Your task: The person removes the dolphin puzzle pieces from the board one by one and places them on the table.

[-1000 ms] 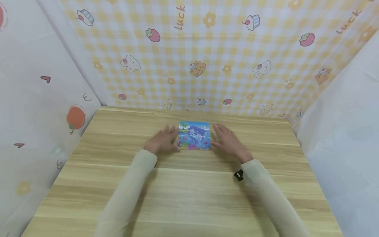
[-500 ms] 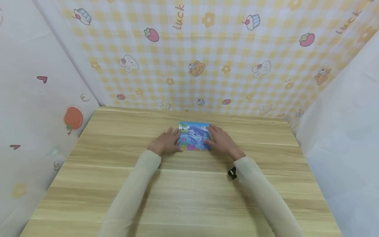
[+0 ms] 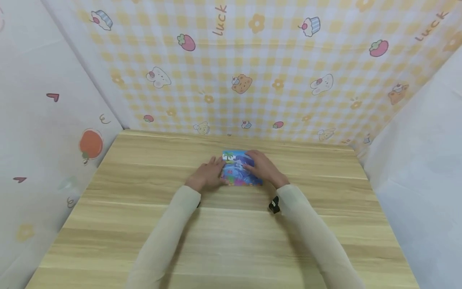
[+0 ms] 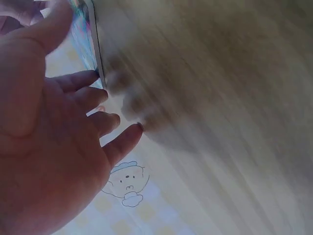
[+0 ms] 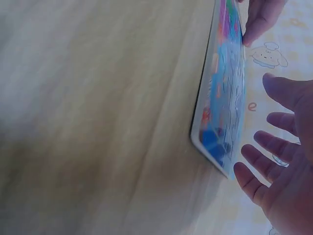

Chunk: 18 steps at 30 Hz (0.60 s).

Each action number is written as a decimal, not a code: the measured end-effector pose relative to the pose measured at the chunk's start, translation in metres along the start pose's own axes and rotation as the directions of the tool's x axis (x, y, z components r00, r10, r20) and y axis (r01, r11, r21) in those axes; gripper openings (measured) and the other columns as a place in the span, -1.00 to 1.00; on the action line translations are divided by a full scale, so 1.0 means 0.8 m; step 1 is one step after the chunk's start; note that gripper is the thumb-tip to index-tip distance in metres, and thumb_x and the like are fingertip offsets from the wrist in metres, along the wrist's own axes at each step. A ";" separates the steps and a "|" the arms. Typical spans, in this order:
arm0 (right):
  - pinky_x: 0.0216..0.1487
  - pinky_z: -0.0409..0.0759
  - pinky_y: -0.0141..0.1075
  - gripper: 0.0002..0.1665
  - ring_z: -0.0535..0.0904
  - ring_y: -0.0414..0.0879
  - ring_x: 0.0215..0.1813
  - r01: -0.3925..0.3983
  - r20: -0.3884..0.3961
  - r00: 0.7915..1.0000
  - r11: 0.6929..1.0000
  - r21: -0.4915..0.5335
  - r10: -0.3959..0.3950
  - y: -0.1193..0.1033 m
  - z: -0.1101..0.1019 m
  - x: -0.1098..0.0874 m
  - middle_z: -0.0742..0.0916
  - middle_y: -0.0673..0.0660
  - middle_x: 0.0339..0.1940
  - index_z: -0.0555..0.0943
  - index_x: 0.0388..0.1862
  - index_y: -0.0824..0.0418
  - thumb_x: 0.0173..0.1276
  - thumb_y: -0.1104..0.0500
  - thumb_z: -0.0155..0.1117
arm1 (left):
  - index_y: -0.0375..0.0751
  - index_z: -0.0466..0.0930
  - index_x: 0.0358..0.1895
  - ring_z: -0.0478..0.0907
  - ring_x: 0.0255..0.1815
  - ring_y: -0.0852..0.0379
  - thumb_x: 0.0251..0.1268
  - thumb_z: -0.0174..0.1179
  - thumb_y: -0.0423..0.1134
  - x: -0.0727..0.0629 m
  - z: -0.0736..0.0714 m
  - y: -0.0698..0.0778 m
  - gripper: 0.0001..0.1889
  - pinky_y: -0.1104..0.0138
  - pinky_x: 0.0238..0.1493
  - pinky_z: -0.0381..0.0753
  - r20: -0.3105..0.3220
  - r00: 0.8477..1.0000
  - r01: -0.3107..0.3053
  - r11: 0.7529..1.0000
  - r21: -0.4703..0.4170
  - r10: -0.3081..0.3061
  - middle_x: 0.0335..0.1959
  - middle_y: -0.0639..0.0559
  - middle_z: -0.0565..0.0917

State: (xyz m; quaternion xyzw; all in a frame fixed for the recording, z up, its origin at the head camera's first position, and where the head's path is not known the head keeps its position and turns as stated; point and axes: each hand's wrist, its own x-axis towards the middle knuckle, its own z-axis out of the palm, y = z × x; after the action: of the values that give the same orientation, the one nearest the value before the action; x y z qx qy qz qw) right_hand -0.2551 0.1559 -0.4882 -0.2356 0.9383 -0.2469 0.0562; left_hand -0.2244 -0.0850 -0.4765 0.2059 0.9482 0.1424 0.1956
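Observation:
A flat rectangular dolphin jigsaw puzzle point(image 3: 236, 176) with a blue sea scene lies toward the back of the wooden table. My left hand point(image 3: 208, 174) is at its left side, fingertips right at the edge and thumb near the front left corner. In the left wrist view the left hand's fingers point(image 4: 83, 95) are spread and loosely bent beside the edge. My right hand point(image 3: 263, 166) is over the puzzle's right part, hiding some of the dolphin. The right wrist view has that hand's fingers point(image 5: 264, 152) spread apart, close to the puzzle's right end.
The wooden table point(image 3: 231, 245) extends toward me. Behind it hangs a yellow checked cloth point(image 3: 202, 68) with cartoon prints, and white cloth walls point(image 3: 43, 132) stand at both sides. A black device point(image 3: 274, 204) sits at the right wrist.
My right hand has moved left, from beside the puzzle to over its right part. My left hand has come in against the left edge, and the puzzle has shifted slightly right.

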 end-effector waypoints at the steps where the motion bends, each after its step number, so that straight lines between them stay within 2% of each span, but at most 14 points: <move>1: 0.46 0.24 0.03 -0.33 0.34 0.20 0.44 -0.003 0.005 1.000 1.000 0.007 0.003 -0.001 0.001 0.003 0.47 0.31 0.39 0.39 0.40 0.34 0.44 0.03 0.25 | -0.17 0.01 0.58 -0.20 0.62 -0.18 0.28 0.21 0.22 0.001 0.000 -0.001 -0.06 -0.09 0.52 -0.06 -0.003 1.000 0.003 1.000 -0.015 -0.003 0.61 -0.18 -0.05; 5: 0.44 0.27 0.03 -0.37 0.38 0.21 0.41 -0.012 0.026 1.000 0.999 0.051 0.011 -0.003 0.004 0.015 0.51 0.31 0.35 0.43 0.36 0.35 0.43 0.06 0.28 | -0.10 0.04 0.56 -0.16 0.62 -0.18 0.23 0.29 0.16 0.006 0.001 -0.001 -0.06 -0.13 0.51 -0.08 -0.003 1.000 -0.008 0.999 -0.032 0.008 0.60 -0.13 0.03; 9: 0.43 0.28 0.05 -0.42 0.43 0.22 0.37 -0.015 0.018 1.000 0.997 0.076 0.014 -0.003 0.006 0.027 0.57 0.32 0.29 0.49 0.29 0.38 0.39 0.10 0.32 | -0.11 -0.04 0.60 -0.19 0.62 -0.17 0.23 0.24 0.23 0.010 0.002 0.000 -0.01 -0.12 0.52 -0.09 0.028 1.000 -0.010 1.000 0.014 0.009 0.62 -0.05 -0.04; 12: 0.42 0.27 0.09 -0.45 0.44 0.21 0.37 -0.054 0.006 0.999 0.995 0.086 0.054 -0.003 0.007 0.034 0.59 0.29 0.28 0.54 0.25 0.34 0.36 0.10 0.34 | -0.10 -0.06 0.60 -0.20 0.62 -0.16 0.23 0.22 0.26 0.012 0.003 0.001 0.01 -0.10 0.52 -0.09 0.042 0.999 0.000 0.999 0.049 -0.002 0.62 -0.04 -0.07; 18: 0.38 0.18 0.25 -0.46 0.40 0.23 0.38 -0.113 0.019 0.994 0.989 0.093 0.112 -0.006 0.010 0.046 0.58 0.25 0.31 0.58 0.23 0.25 0.34 0.05 0.36 | -0.11 -0.06 0.60 -0.19 0.62 -0.16 0.20 0.25 0.25 0.013 0.001 0.000 0.03 -0.10 0.52 -0.06 0.037 0.999 0.011 0.998 0.056 -0.013 0.62 -0.07 -0.06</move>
State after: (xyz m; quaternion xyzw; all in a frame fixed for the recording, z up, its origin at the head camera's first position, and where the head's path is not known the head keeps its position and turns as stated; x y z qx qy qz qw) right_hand -0.2838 0.1317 -0.4922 -0.1810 0.9370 -0.2858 0.0875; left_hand -0.2329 -0.0802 -0.4802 0.2082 0.9492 0.1109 0.2081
